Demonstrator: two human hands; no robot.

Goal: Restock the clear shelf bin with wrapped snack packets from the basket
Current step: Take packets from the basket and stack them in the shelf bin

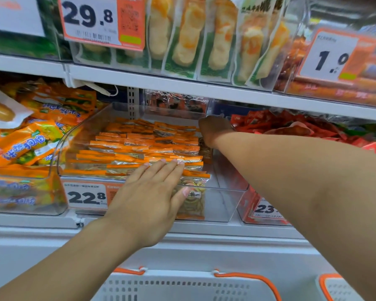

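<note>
The clear shelf bin (226, 205) sits on the middle shelf, filled with several rows of orange-topped wrapped snack packets (139, 148). My left hand (148, 196) lies flat with straight fingers over the front rows, its fingertips pressing the packets near the bin's front edge. My right hand (214, 129) reaches deep along the bin's right side at the back, fingers curled down among the packets; what it holds is hidden. The white basket (182, 287) with orange handles is at the bottom, its contents out of view.
A bin of orange and yellow snack bags (26, 144) stands to the left, and one of red packets (291, 127) to the right. The upper shelf (182, 83) overhangs closely. Price tags 22.8 (87, 196) and 29.8 (89, 18) hang in front.
</note>
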